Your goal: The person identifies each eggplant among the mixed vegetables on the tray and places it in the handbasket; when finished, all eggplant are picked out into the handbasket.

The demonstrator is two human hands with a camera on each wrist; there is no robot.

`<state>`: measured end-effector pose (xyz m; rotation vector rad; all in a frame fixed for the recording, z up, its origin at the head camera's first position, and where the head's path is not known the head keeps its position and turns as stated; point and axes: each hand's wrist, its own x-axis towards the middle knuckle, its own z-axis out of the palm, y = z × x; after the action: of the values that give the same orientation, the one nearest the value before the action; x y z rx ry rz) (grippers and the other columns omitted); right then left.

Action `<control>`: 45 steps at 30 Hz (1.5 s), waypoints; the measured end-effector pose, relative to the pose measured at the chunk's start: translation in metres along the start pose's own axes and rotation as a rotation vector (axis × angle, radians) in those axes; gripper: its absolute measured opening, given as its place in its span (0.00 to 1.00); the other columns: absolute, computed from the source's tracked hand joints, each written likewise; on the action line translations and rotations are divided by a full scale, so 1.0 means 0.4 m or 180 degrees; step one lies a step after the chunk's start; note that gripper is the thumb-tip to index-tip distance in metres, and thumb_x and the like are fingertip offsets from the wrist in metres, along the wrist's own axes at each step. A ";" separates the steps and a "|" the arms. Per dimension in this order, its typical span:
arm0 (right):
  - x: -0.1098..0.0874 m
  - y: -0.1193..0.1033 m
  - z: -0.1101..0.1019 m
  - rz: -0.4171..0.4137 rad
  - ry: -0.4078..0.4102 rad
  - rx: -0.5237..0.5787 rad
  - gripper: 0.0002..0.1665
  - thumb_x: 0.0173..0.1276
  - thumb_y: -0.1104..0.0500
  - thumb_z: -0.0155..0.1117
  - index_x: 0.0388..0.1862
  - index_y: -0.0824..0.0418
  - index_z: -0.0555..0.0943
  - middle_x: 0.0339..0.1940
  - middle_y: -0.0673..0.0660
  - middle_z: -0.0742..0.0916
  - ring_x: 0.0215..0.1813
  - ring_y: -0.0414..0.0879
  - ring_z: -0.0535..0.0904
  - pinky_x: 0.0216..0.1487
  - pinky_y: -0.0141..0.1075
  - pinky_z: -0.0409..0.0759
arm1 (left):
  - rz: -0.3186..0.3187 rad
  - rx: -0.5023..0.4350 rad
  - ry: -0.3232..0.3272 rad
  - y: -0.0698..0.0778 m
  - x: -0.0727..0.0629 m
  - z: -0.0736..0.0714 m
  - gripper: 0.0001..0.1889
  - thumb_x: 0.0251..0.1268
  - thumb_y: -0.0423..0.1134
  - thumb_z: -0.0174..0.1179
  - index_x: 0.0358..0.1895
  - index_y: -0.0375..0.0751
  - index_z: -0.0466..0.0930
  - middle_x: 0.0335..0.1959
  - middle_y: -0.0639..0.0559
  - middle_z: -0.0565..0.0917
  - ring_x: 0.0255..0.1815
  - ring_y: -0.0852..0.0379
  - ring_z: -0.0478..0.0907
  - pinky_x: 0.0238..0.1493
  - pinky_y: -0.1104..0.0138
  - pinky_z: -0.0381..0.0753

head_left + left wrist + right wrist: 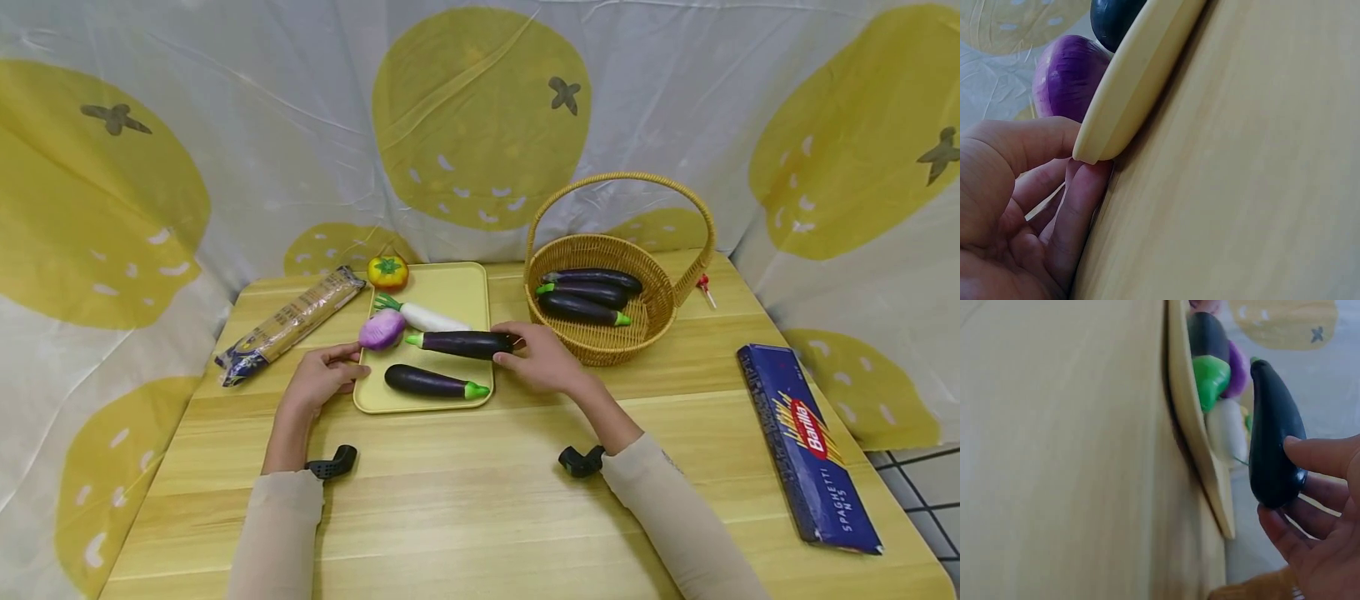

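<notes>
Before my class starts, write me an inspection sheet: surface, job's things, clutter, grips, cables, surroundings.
Surface: wood-grain table.
Job's things: yellow tray with white radish, purple onion and one eggplant; red-orange fruit at its far left corner; wicker basket holding three eggplants.
Clutter: pasta packet left, Barilla spaghetti box right, lollipop beside basket.
Grips: left grip pinches the tray's edge; right grip holds another eggplant over the tray.
Cables: nothing seen.
Surroundings: fruit-print cloth; tiles at right.
</notes>
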<state>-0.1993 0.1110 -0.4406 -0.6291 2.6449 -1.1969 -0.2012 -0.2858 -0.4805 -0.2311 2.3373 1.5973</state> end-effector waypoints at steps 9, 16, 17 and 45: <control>-0.065 0.008 -0.097 -0.0169 0.0335 0.0104 0.28 0.74 0.54 0.69 0.70 0.58 0.78 0.65 0.59 0.83 0.58 0.54 0.82 0.61 0.53 0.81 | 0.0019 0.0021 0.0010 0.000 0.001 -0.004 0.36 0.66 0.39 0.71 0.76 0.42 0.70 0.59 0.47 0.77 0.42 0.70 0.80 0.42 0.71 0.87; -0.106 0.042 -0.181 -0.0155 0.0534 0.0095 0.28 0.74 0.58 0.68 0.71 0.60 0.76 0.64 0.62 0.82 0.61 0.57 0.80 0.65 0.52 0.80 | 0.0035 -0.0055 -0.0021 0.014 -0.005 0.004 0.34 0.67 0.34 0.69 0.76 0.37 0.69 0.60 0.42 0.77 0.39 0.72 0.80 0.40 0.71 0.87; -0.112 0.046 -0.193 -0.0140 0.0542 0.0107 0.28 0.74 0.58 0.68 0.71 0.60 0.76 0.64 0.63 0.82 0.62 0.57 0.80 0.66 0.52 0.80 | 0.0033 -0.0054 -0.0029 0.022 -0.010 0.005 0.34 0.67 0.34 0.68 0.76 0.36 0.68 0.60 0.41 0.77 0.39 0.72 0.80 0.40 0.71 0.87; -0.181 0.194 -0.336 0.0304 0.0196 -0.0840 0.26 0.76 0.62 0.62 0.70 0.68 0.73 0.67 0.72 0.79 0.64 0.69 0.77 0.63 0.63 0.77 | 0.0001 0.0035 0.0004 0.009 -0.003 0.008 0.35 0.68 0.38 0.70 0.76 0.39 0.69 0.61 0.44 0.77 0.41 0.71 0.79 0.41 0.72 0.86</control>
<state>-0.2013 0.2796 -0.4110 -0.5047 2.8754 -0.8625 -0.2006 -0.2817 -0.4778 -0.2293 2.3465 1.5845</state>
